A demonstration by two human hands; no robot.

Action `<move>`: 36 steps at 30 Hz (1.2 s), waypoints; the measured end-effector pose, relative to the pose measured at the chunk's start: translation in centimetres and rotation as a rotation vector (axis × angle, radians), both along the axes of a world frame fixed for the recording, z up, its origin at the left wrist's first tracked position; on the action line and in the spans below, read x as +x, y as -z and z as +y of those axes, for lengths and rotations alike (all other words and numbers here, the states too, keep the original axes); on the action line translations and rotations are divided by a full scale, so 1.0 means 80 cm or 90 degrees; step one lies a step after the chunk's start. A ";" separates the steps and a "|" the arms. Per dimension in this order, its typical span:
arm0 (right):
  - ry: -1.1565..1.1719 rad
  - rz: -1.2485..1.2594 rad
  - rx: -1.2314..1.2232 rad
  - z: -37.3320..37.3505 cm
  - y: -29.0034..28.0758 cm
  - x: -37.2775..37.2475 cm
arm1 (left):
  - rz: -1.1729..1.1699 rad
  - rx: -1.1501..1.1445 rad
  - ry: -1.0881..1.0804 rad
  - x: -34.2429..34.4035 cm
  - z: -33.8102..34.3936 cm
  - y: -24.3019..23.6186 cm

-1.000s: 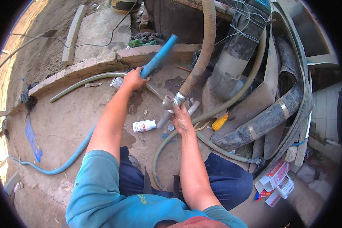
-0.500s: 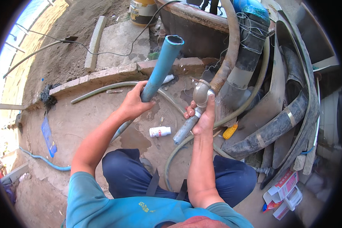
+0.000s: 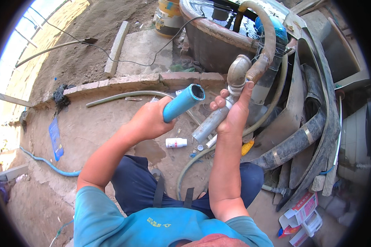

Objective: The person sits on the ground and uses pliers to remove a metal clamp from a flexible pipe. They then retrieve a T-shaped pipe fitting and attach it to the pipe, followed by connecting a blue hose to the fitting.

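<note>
Partly, the round blue plastic hose (image 3: pixel 182 103) is hidden: the left hand (image 3: pixel 154 119) covers its middle, and the lower run is lost behind the forearm. Whether it joins the thin blue hose (image 3: pixel 49 164) on the ground cannot be told. Its bore is dark, depth unreadable. The right palm and thumb cover part of the joint between the grey metal elbow fitting (image 3: pixel 238 70) and the short grey pipe (image 3: pixel 210 124). The brown ribbed hose (image 3: pixel 268 39) arches over the dark round tub (image 3: pixel 212 51); its far end, at the water, is hard to follow. A white bottle (image 3: pixel 176 143) lies on the ground below, label too small to make out.

Left hand: closed round the blue hose just below its open end, knuckles up, elbow bent outward. Right hand (image 3: pixel 235 115): gripping the fitting and upper grey pipe from beneath, forearm near upright, thumb along the right side, fingertips showing at left. The grey pipe slants down-left; blue mouth just beside it, apart.

Against half a second ago: the blue hose is lower and tipped rightward, its mouth nearer the grey pipe; the fitting sits higher in view. More of the tub's water shows.
</note>
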State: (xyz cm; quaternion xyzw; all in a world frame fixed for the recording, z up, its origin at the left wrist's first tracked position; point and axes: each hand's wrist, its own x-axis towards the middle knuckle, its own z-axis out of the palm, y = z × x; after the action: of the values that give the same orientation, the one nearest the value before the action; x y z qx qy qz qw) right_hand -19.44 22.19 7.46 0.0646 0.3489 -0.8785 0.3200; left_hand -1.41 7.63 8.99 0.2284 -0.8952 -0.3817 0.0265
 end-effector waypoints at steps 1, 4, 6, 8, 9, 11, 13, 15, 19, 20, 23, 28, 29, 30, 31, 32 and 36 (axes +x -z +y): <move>-0.001 -0.005 -0.018 -0.005 -0.010 -0.002 | -0.011 -0.004 0.000 0.011 0.004 -0.011; -0.019 -0.019 -0.081 -0.014 -0.043 -0.015 | -0.060 -0.057 -0.036 0.042 0.015 -0.034; -0.032 -0.032 -0.141 -0.015 -0.064 -0.030 | -0.111 -0.111 -0.043 0.058 0.023 -0.048; -0.034 -0.040 -0.159 -0.021 -0.073 -0.033 | -0.124 -0.120 -0.056 0.076 0.029 -0.054; -0.030 -0.036 -0.156 -0.029 -0.076 -0.031 | -0.130 -0.124 -0.060 0.080 0.031 -0.056; -0.029 -0.022 -0.171 -0.040 -0.072 -0.022 | -0.167 -0.127 -0.076 0.078 0.040 -0.053; 0.001 -0.048 -0.143 -0.052 -0.073 -0.013 | -0.191 -0.125 -0.086 0.071 0.047 -0.045; 0.021 -0.036 -0.124 -0.058 -0.064 -0.015 | -0.202 -0.118 -0.092 0.066 0.048 -0.031; 0.058 0.030 -0.074 -0.059 -0.047 -0.026 | -0.180 -0.086 -0.088 0.059 0.050 -0.013; 0.061 0.042 -0.057 -0.058 -0.044 -0.028 | -0.173 -0.080 -0.088 0.057 0.051 -0.010; 0.080 0.062 -0.034 -0.057 -0.024 -0.033 | -0.169 -0.039 -0.084 0.055 0.052 -0.003; 0.080 0.105 -0.021 -0.059 0.008 -0.034 | -0.149 0.082 -0.109 0.059 0.055 0.013; 0.077 0.111 -0.019 -0.060 0.009 -0.032 | -0.145 0.088 -0.115 0.061 0.055 0.023; 0.074 0.117 -0.016 -0.061 0.009 -0.029 | -0.140 0.095 -0.121 0.063 0.055 0.030; 0.073 0.123 -0.014 -0.060 0.008 -0.028 | -0.131 0.107 -0.117 0.063 0.054 0.033; 0.074 0.129 -0.011 -0.060 0.009 -0.028 | -0.122 0.120 -0.114 0.063 0.051 0.035; 0.081 0.153 0.004 -0.056 0.022 -0.034 | -0.099 0.118 -0.097 0.057 0.047 0.051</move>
State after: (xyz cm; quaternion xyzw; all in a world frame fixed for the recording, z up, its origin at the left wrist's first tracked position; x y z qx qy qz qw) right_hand -22.14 17.75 5.69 -0.0183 0.3825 -0.8973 0.2196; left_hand 3.14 11.42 4.89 0.3263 -0.8354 -0.4408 -0.0352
